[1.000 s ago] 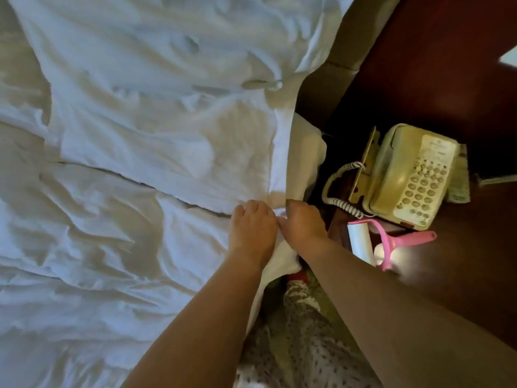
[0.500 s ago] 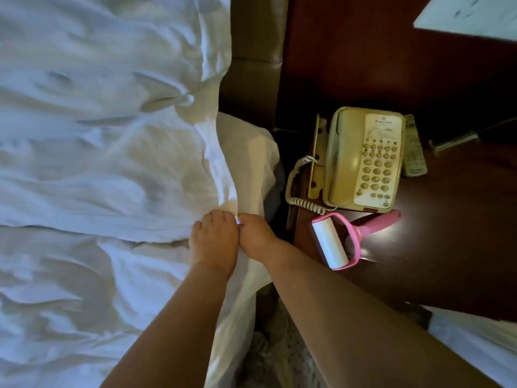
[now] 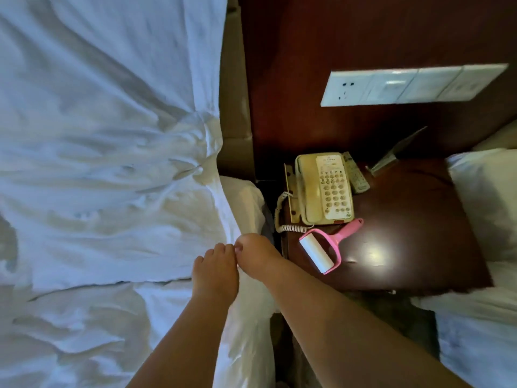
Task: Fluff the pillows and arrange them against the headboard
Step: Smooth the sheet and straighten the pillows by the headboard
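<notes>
A large white pillow (image 3: 112, 169) lies across the head of the bed, its right edge hanging near the brown padded headboard (image 3: 235, 113). My left hand (image 3: 215, 271) and my right hand (image 3: 256, 257) sit side by side at the pillow's near right corner. Both have curled fingers that pinch the white pillowcase fabric there. The fingertips are hidden in the cloth. Below the pillow spreads a creased white duvet (image 3: 84, 331).
A dark wooden nightstand (image 3: 405, 233) stands right of the bed with a beige telephone (image 3: 324, 189), a remote (image 3: 355, 172) and a pink lint roller (image 3: 327, 247). A white switch panel (image 3: 405, 85) is on the wall. A second white bed (image 3: 486, 247) lies at far right.
The view has swung right and up, showing more wall and the second bed. Both hands stay together on the pillow's corner, and the pillow's right edge now bunches more.
</notes>
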